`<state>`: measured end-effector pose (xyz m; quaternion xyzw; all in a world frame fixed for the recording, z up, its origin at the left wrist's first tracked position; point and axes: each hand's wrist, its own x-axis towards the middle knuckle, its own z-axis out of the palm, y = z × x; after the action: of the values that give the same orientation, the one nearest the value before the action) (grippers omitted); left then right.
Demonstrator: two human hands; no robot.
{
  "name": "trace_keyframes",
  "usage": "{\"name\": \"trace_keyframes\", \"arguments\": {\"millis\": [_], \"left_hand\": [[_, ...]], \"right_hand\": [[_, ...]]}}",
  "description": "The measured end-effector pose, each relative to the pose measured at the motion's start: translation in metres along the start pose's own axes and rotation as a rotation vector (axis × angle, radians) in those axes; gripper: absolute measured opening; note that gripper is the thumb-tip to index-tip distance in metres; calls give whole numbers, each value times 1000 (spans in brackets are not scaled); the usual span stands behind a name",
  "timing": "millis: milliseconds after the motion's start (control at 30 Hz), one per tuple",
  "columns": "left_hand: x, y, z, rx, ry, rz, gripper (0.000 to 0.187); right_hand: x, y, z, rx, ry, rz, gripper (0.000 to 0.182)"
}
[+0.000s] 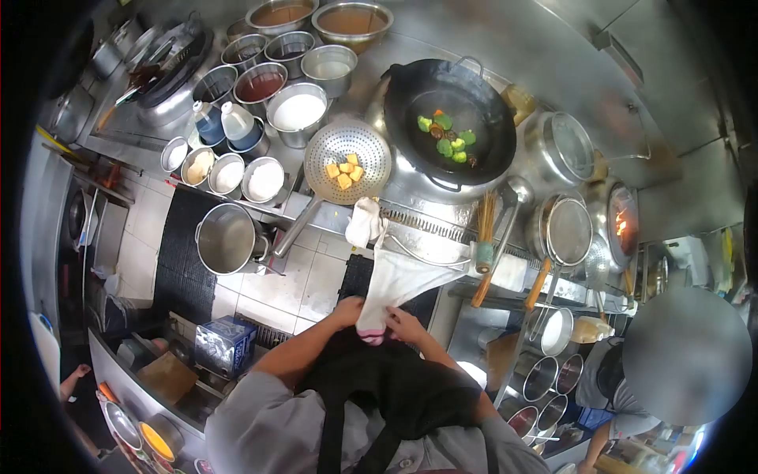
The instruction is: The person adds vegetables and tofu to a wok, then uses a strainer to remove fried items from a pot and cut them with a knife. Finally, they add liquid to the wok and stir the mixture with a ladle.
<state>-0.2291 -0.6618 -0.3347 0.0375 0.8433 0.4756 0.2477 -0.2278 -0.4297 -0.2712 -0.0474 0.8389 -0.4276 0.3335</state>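
Observation:
A white cloth (407, 278) with a pinkish edge hangs between the stove front and my body. My left hand (347, 313) is closed on its left side, with some fingers hidden by the cloth. On the other side my right hand (404, 325) pinches the fabric near its lower end. Ahead, a black wok (485, 103) on the stove contains broccoli (454, 148) and bits of orange and brown food. To its left, a perforated strainer (324, 146) with a long handle carries several golden cubes (345, 171).
Metal pots of sauces and white powder (298, 111) crowd the back left, near two squeeze bottles (237, 125). A bamboo brush (485, 225) and a ladle (517, 189) lie right of the wok. Flames show in a burner (622, 223). Another person (608, 379) stands at right.

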Motion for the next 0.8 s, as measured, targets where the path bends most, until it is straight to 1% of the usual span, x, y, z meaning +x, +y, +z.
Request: {"name": "trace_keyframes", "arguments": {"millis": [33, 67, 100, 133, 167, 200, 233, 267, 300, 333, 367, 400, 433, 467, 500, 533, 567, 600, 633, 667, 700, 733, 767, 800], "left_hand": [[-20, -18, -22, 89, -77, -66, 38], [-45, -37, -41, 136, -20, -153, 35], [-68, -68, -51, 210, 88, -140, 39], [-80, -106, -53, 104, 216, -383, 41], [-88, -177, -49, 319, 135, -323, 43], [-110, -160, -69, 162, 205, -479, 40], [-123, -195, -69, 354, 256, -253, 32], [-132, -187, -84, 637, 124, -77, 22], [-135, -185, -86, 725, 180, -37, 16], [-130, -195, -86, 788, 50, 43, 12], [-116, -204, -91, 854, -73, 116, 12], [-110, -179, -91, 490, 115, -104, 16], [-105, -151, -81, 114, 291, -329, 21], [-91, -134, -81, 92, 205, -298, 32], [-69, -123, -72, 26, 207, -323, 30], [-53, -91, -74, -49, 145, -282, 32], [-38, -64, -73, -20, 99, -189, 31], [-19, -51, -70, 27, 72, -55, 31], [-8, -10, -75, -15, 43, -19, 31], [-2, 43, -81, -57, 17, 19, 31], [7, 80, -85, -56, -6, 75, 30], [17, 106, -85, -54, -29, 130, 30], [28, 123, -82, -35, -35, 140, 30], [41, 140, -77, -109, -69, 170, 30]], "right_hand": [[-11, 14, -3, -50, -33, 87, 46], [-20, 23, -11, -98, -68, 176, 48], [-31, 22, -25, -43, -79, 328, 49], [-45, 23, -40, 15, -90, 482, 49], [-53, 88, -29, 140, 73, 444, 47], [-65, 155, -32, -551, 44, -114, 42], [-85, 128, -41, -216, 58, 333, 42], [-95, 160, -50, -525, -23, 75, 45], [-105, 158, -48, -299, 128, 404, 48], [-110, 190, -51, -426, 33, 262, 49], [-115, 186, -60, -473, 3, 281, 48], [-128, 163, -70, -483, 71, 257, 46], [-139, 138, -92, -589, 86, 64, 42], [-143, 133, -109, -627, 90, -60, 38], [-156, 104, -127, -292, 228, 141, 34], [-175, 23, -154, -326, 404, 295, 32], [-183, 6, -177, -220, 570, 291, 33], [-192, -21, -192, -227, 845, 303, 32], [-198, -27, -213, -222, 1018, 236, 33], [-201, -17, -231, -285, 1150, 234, 34], [-204, -8, -247, -357, 1234, 291, 36], [-205, 4, -260, -344, 1265, 365, 40], [-205, 19, -267, -330, 1291, 437, 43], [-202, 38, -270, -319, 1304, 435, 43]]}}
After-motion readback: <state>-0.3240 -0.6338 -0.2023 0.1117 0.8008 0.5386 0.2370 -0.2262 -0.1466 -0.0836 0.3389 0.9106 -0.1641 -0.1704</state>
